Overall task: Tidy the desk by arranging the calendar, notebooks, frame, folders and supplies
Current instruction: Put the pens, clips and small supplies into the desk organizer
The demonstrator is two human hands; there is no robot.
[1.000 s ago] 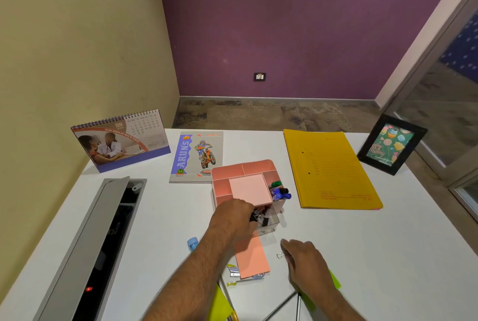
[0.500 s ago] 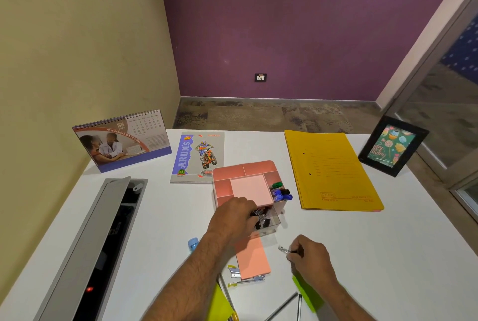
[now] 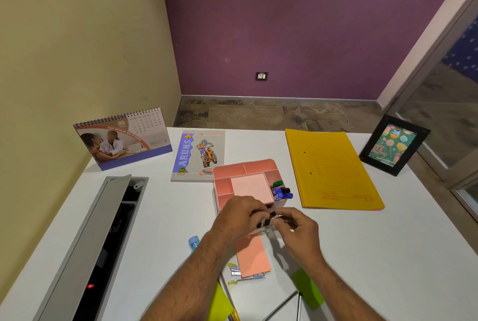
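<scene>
The pink desk organizer (image 3: 243, 168) stands mid-desk with a pink note pad in its centre and markers (image 3: 281, 191) in its right slot. At its front is a clear box of black binder clips (image 3: 266, 223). My left hand (image 3: 239, 217) grips that box's left side. My right hand (image 3: 297, 230) meets it from the right, fingertips pinched on a small metal clip over the box. Along the back sit the desk calendar (image 3: 121, 139), the notebook (image 3: 199, 155), the yellow folders (image 3: 333, 165) and the black picture frame (image 3: 393, 145).
Near the front edge lie a pink sticky pad (image 3: 252, 256), a blue sharpener (image 3: 194, 240), a stapler (image 3: 245, 275), green sticky notes (image 3: 307, 287) and pens (image 3: 282, 305). An open cable tray (image 3: 90, 243) runs along the desk's left side.
My right hand picked a small clip off the desk and carried it up and left to the clip box. My left hand stayed on the box.
</scene>
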